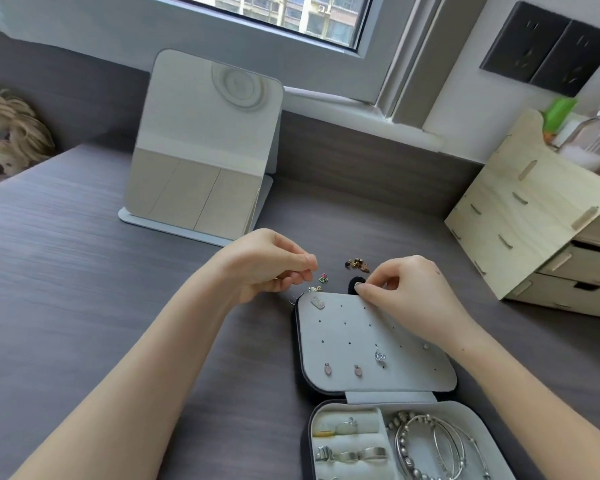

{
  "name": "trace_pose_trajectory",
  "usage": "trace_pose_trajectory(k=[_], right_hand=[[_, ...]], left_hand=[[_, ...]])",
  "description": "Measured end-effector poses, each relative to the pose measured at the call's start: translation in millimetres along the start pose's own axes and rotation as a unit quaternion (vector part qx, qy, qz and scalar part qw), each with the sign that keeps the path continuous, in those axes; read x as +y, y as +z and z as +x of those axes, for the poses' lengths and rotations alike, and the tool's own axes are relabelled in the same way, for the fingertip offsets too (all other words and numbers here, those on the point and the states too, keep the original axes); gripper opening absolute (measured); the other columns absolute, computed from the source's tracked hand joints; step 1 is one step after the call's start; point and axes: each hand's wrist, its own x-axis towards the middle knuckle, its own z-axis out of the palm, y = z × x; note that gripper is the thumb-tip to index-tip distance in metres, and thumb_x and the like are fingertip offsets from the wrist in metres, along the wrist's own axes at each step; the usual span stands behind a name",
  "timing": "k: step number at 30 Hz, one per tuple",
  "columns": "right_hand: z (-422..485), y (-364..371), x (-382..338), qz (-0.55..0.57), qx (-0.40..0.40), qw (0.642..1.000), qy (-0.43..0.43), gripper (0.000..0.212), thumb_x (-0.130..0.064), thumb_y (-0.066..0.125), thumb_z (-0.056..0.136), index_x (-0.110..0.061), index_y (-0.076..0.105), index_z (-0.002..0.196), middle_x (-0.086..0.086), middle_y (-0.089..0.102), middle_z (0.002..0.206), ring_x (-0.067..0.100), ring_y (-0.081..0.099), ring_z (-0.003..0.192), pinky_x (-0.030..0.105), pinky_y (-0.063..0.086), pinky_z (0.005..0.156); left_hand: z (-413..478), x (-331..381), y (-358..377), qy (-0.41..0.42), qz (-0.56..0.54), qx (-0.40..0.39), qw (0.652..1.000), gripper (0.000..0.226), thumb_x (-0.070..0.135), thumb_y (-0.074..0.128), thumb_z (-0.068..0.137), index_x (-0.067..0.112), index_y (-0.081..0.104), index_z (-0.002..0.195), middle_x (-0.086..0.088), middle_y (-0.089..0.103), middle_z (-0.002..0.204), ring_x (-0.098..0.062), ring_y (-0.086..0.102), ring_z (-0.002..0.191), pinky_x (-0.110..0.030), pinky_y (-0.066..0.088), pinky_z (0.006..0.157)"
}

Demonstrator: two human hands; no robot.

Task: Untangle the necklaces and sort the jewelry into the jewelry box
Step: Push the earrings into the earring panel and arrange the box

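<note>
Jewelry box (305,445) is lying open on the tabletop (84,271), right in front of the person and a bit to their right. Its grey earring panel (371,327) is folded out flat away from them, with a few pieces already stuck in: a silver tag earring (317,302) in the far-left corner, two pink drops (327,368) near the hinge, and a small silver dangly one (380,356) beside them. In the tray, rings (350,455) sit in the left-hand rolls and bangles (430,448) fill the right compartment. Right hand (406,289) has its fingers pinching the far edge of the panel, just beside a black round thing (355,283). Left hand (267,265) hovers off the panel's far-left corner, fingers curled with thumb and forefinger pressed together, honestly can't tell if anything's in there. Loose bits lie just past the panel: a pink-and-green piece (323,278) and a gold cluster (357,264). Mirror (201,147) stands further back.
</note>
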Motion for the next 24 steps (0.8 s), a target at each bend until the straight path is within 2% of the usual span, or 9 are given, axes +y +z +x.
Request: trace_pose_trajectory(k=[6, 8, 10, 13, 15, 18, 20, 24], right_hand=[[-13, -22, -6, 0.037, 0.072, 0.995, -0.054, 0.013, -0.023, 0.06, 0.085, -0.023, 0.061, 0.072, -0.012, 0.063, 0.073, 0.002, 0.057, 0.075, 0.021, 0.042, 0.065], [-16, -27, -11, 0.072, 0.067, 0.993, -0.071, 0.013, -0.023, 0.059, 0.087, -0.023, 0.056, 0.074, -0.012, 0.062, 0.074, 0.004, 0.057, 0.074, 0.019, 0.041, 0.063], [-21, -28, -17, 0.09, 0.04, 0.991, -0.089, 0.013, -0.038, 0.059, 0.085, -0.027, 0.053, 0.08, -0.013, 0.059, 0.074, 0.004, 0.057, 0.075, 0.021, 0.043, 0.065], [-28, -25, -24, 0.019, 0.025, 0.995, -0.098, 0.044, -0.074, 0.04, 0.07, -0.039, 0.052, 0.094, -0.021, 0.057, 0.082, 0.0, 0.056, 0.082, 0.02, 0.042, 0.07], [-30, -22, -30, -0.018, 0.047, 0.993, -0.109, 0.052, -0.078, 0.034, 0.066, -0.04, 0.055, 0.095, -0.024, 0.057, 0.084, -0.001, 0.053, 0.084, 0.017, 0.04, 0.069], [-31, -16, -35, -0.005, 0.08, 0.99, -0.114, 0.043, -0.071, 0.045, 0.068, -0.034, 0.059, 0.084, -0.019, 0.06, 0.08, 0.002, 0.053, 0.08, 0.024, 0.038, 0.069], [-31, -15, -35, 0.058, 0.085, 0.99, -0.094, 0.034, -0.064, 0.058, 0.068, -0.031, 0.06, 0.078, -0.018, 0.061, 0.076, 0.002, 0.054, 0.079, 0.024, 0.038, 0.068], [-37, -23, -34, 0.153, 0.086, 0.983, -0.054, 0.034, -0.061, 0.07, 0.058, -0.032, 0.062, 0.075, -0.021, 0.064, 0.074, 0.003, 0.058, 0.073, 0.037, 0.048, 0.069]], left_hand=[[2, 1, -2, -0.002, -0.042, -0.04, 0.998, 0.013, 0.016, 0.066, 0.085, 0.004, 0.071, 0.082, -0.001, 0.064, 0.063, -0.008, 0.052, 0.057, -0.015, 0.047, 0.055], [2, 2, -2, -0.002, -0.071, -0.064, 0.995, 0.013, 0.014, 0.065, 0.086, 0.005, 0.07, 0.079, -0.001, 0.063, 0.063, -0.009, 0.052, 0.058, -0.017, 0.046, 0.059], [3, 2, -2, 0.0, -0.096, -0.083, 0.992, 0.013, 0.013, 0.063, 0.086, 0.006, 0.07, 0.077, -0.001, 0.062, 0.062, -0.009, 0.051, 0.058, -0.018, 0.045, 0.06], [3, 1, -3, 0.006, -0.109, -0.101, 0.989, 0.013, 0.012, 0.062, 0.086, 0.006, 0.069, 0.078, -0.001, 0.06, 0.063, -0.009, 0.051, 0.057, -0.019, 0.045, 0.061], [4, 0, -3, 0.008, -0.109, -0.108, 0.988, 0.012, 0.013, 0.062, 0.086, 0.005, 0.069, 0.079, -0.002, 0.06, 0.064, -0.009, 0.051, 0.056, -0.018, 0.046, 0.06], [3, 1, -3, 0.019, -0.098, -0.128, 0.987, 0.012, 0.017, 0.064, 0.08, 0.005, 0.069, 0.08, -0.002, 0.061, 0.067, -0.009, 0.052, 0.059, -0.02, 0.046, 0.061], [1, 2, -4, 0.033, -0.078, -0.152, 0.985, 0.017, 0.022, 0.066, 0.074, 0.006, 0.07, 0.079, -0.003, 0.062, 0.069, -0.011, 0.054, 0.063, -0.021, 0.048, 0.065], [-11, 9, -10, 0.076, -0.022, -0.225, 0.971, 0.011, 0.024, 0.069, 0.074, 0.014, 0.074, 0.074, -0.004, 0.067, 0.076, -0.014, 0.06, 0.075, -0.025, 0.052, 0.076]])
